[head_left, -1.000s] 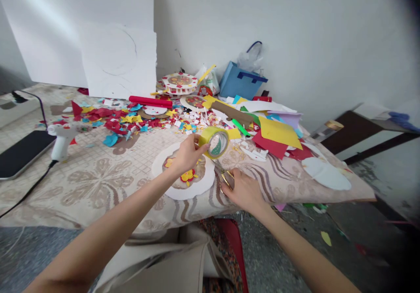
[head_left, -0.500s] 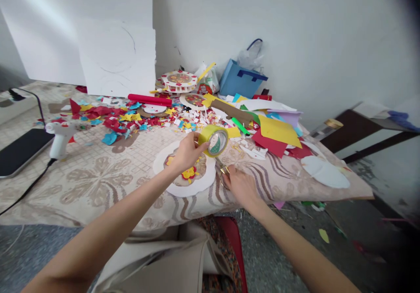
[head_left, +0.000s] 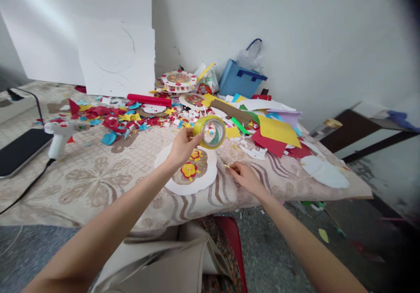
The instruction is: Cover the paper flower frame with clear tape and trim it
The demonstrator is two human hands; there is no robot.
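Near the table's front edge [head_left: 302, 190], open cloth [head_left: 95, 175] leftward; left grip [head_left: 183, 146] pinched on tape roll [head_left: 201, 127], right grip [head_left: 244, 176] around scissors [head_left: 227, 166].

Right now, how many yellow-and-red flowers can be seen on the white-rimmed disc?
2: the nearer flower and the farther flower, which appears just below the tape roll. The left hand may hide more.
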